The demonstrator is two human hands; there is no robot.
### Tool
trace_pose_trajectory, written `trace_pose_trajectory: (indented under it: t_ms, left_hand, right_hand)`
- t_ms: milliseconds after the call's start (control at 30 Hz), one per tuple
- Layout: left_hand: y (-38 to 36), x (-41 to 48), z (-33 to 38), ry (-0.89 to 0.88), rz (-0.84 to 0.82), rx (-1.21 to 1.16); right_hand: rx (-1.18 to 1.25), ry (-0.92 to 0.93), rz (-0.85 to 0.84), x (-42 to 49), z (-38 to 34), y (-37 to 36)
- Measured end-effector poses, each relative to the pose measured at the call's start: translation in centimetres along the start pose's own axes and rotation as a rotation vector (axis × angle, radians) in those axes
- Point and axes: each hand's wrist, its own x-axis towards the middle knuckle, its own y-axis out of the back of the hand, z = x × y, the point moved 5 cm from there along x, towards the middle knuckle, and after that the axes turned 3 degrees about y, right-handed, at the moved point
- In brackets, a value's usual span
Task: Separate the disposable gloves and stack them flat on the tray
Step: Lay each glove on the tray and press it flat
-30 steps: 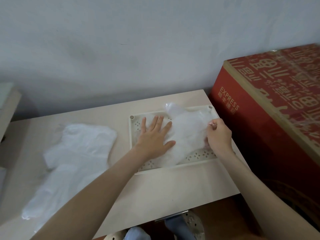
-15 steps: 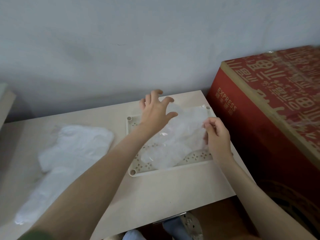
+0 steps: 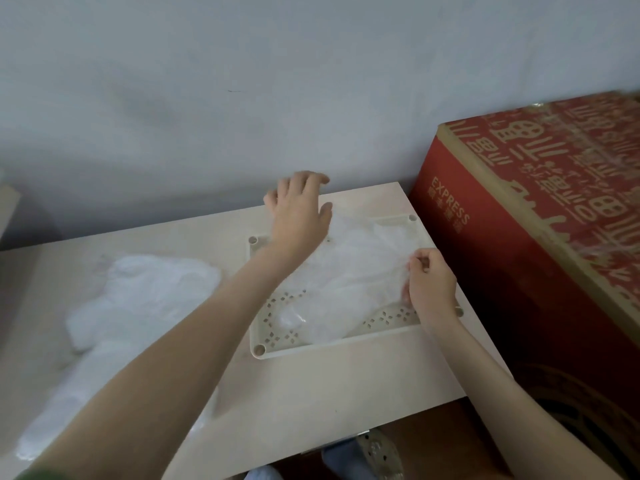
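1. Nearest, on the left of the table [image 3: 311, 393]: pile of gloves [image 3: 138, 306], unsorted and unmoved since a second ago.
2. Tray [image 3: 332, 346] sits right of the pile, with one glove [image 3: 349, 282] spread inside it.
3. Right hand [image 3: 429, 285], at the tray's right side: thumb and fingertips still pinch the glove's edge, as before.
4. Left hand [image 3: 298, 213]: a second ago it was pressed flat on the glove. Now it is lifted off and over the tray's far-left corner, fingers loosely spread and gripping nothing.
5. Reading: smoothing looks finished and this glove counts as laid. The left hand is free to fetch the next one from the pile.
6. The glove's long axis runs diagonally from the tray's near-left corner to its far-right corner. Cannot tell which end is the cuff.
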Motion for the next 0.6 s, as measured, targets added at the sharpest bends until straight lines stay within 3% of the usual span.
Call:
trace_pose_trajectory:
  t_ms: [67, 167, 300, 400, 500, 600]
  left_hand:
    - [-0.4, -2.2, 1.8, -0.171, -0.023, -0.013]
    - [-3.2, -6.1, 3.3, -0.390, -0.387, 0.068]
    - [-6.2, -8.6, 1.2, -0.352, -0.669, 0.218]
    - [-7.1, -8.6, 0.0, -0.357, -0.731, 0.263]
    - [-7.4, -8.6, -0.4, -0.374, -0.737, 0.272]
    - [-7.4, -8.9, -0.5, -0.383, -0.721, 0.266]
  right_hand:
    - [-0.020, 0.012, -0.005, 0.2, 0.1, -0.2]
    - [-0.031, 0.025, 0.002, 0.4, 0.1, -0.4]
    - [-0.183, 0.044, -0.001, 0.4, 0.1, -0.1]
    - [-0.371, 0.171, -0.067, 0.5, -0.7, 0.0]
    - [-0.771, 0.509, -0.009, -0.4, -2.4, -0.8]
    - [-0.851, 0.690, -0.199, -1.5, -2.7, -3.1]
